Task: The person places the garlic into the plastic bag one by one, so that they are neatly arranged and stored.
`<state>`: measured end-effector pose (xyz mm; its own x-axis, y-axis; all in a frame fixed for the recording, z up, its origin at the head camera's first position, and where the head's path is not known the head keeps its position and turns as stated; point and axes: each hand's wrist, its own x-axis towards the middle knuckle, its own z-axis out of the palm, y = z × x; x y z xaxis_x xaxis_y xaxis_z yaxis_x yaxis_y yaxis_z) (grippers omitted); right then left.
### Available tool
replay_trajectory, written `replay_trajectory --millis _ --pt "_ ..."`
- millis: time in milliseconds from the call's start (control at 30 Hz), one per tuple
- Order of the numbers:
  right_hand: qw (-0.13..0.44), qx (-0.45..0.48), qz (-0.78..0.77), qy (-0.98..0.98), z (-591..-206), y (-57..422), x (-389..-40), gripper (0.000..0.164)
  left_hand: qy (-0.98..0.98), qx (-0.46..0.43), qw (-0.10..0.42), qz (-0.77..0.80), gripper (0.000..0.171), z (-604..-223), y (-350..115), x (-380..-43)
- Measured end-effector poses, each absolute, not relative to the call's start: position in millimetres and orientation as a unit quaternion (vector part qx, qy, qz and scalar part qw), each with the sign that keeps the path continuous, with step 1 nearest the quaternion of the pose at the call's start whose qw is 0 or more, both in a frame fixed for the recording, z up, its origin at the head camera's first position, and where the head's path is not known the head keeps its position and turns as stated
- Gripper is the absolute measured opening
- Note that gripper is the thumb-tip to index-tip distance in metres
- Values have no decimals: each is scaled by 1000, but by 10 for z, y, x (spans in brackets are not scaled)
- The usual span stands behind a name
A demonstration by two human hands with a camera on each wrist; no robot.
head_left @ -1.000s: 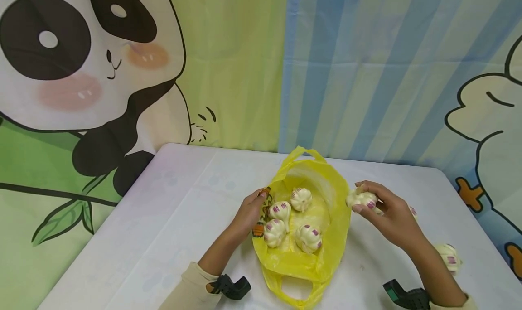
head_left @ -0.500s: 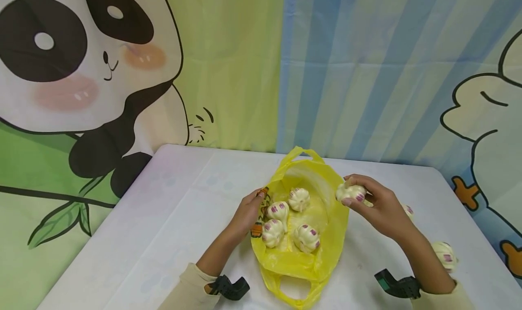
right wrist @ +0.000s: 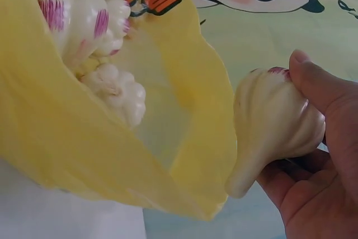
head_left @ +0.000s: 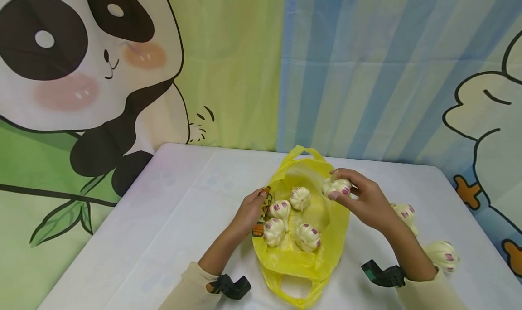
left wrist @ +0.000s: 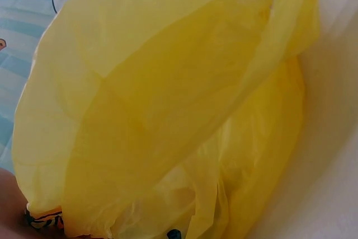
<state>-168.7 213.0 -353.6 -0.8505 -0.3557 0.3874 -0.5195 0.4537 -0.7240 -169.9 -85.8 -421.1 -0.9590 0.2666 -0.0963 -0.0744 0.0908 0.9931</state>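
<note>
Sleeves (head_left: pixel 191 288) show at the front, a black camera (head_left: pixel 233 288) on each wrist. Two garlic bulbs (head_left: pixel 442 255) lie beside the right forearm (head_left: pixel 408 251). A yellow bag (head_left: pixel 293 261) gapes on the white table (head_left: pixel 171 228), four bulbs (head_left: pixel 308 237) inside. The left hand (head_left: pixel 247 215) pinches its printed side; the right hand (head_left: pixel 370 205), fingers curled, grips another bulb (head_left: pixel 335 187) at the opening's right rim. Behind hangs a panda curtain (head_left: pixel 240 74).
</note>
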Motion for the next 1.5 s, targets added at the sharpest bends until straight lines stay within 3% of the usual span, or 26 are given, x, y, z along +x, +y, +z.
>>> replay_trajectory --millis 467,1500 --pt "59 268 463 -843 -3601 2005 -1773 28 721 68 131 677 55 -4211 -831 -1701" --pt "-19 289 446 -847 -3533 1745 -2014 38 720 79 130 677 55 -4223 -848 -1710"
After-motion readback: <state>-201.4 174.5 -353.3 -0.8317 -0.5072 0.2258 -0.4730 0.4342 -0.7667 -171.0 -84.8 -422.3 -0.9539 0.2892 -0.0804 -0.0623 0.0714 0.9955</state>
